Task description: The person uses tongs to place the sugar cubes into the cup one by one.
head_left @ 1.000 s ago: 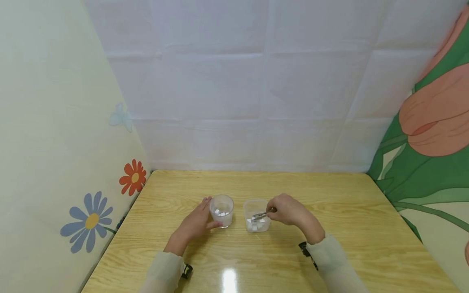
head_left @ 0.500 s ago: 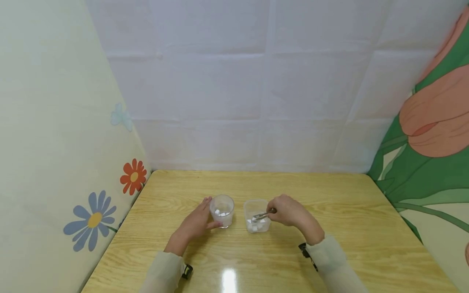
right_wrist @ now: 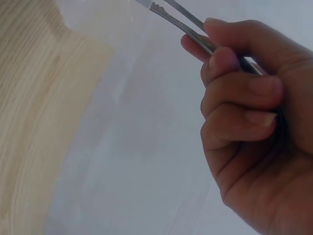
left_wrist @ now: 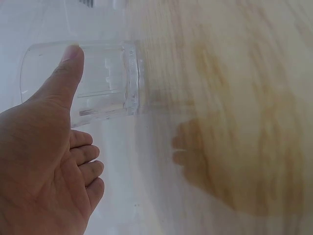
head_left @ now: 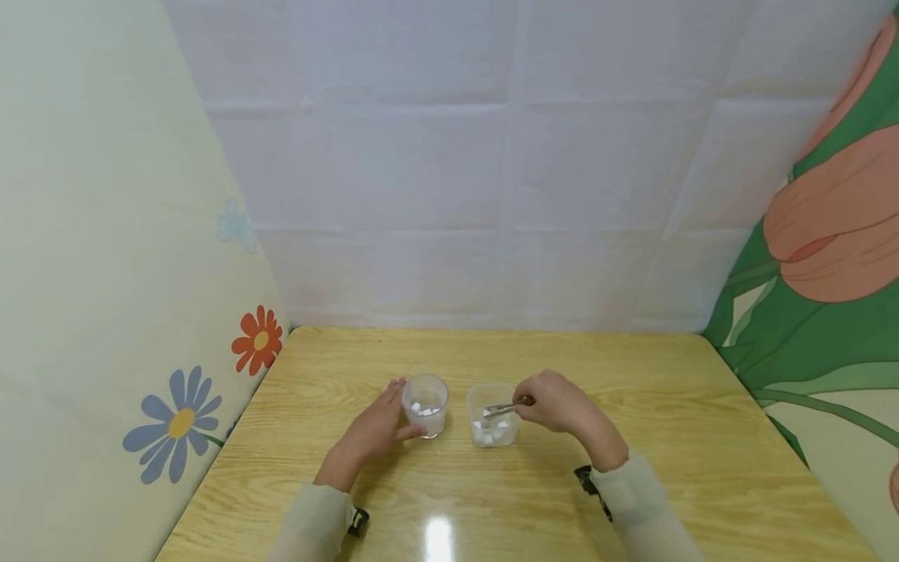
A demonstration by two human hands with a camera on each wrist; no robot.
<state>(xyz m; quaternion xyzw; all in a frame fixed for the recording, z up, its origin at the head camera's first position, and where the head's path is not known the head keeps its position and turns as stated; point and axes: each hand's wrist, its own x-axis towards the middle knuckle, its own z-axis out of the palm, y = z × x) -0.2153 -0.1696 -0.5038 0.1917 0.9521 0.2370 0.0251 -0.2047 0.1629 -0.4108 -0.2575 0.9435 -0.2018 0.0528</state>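
Note:
My left hand holds a clear glass upright on the table, with the thumb across its near side. In the left wrist view the thumb lies along the glass wall. Several small white cubes lie inside the glass. My right hand grips small metal tongs over a clear plastic box. White cubes lie at the bottom of this box. Fingers are curled round the tongs in the right wrist view. Something pale shows at their toothed tip, perhaps a cube.
The wooden table reaches back to a white sheet. A flower-printed panel stands along the left edge, and a tulip-printed one along the right. The glass and box stand side by side with a small gap.
The tongs have risen slightly inside the box, with a white spot now at their tip. My right hand has shifted a little to the right. The left hand and glass stay in place.

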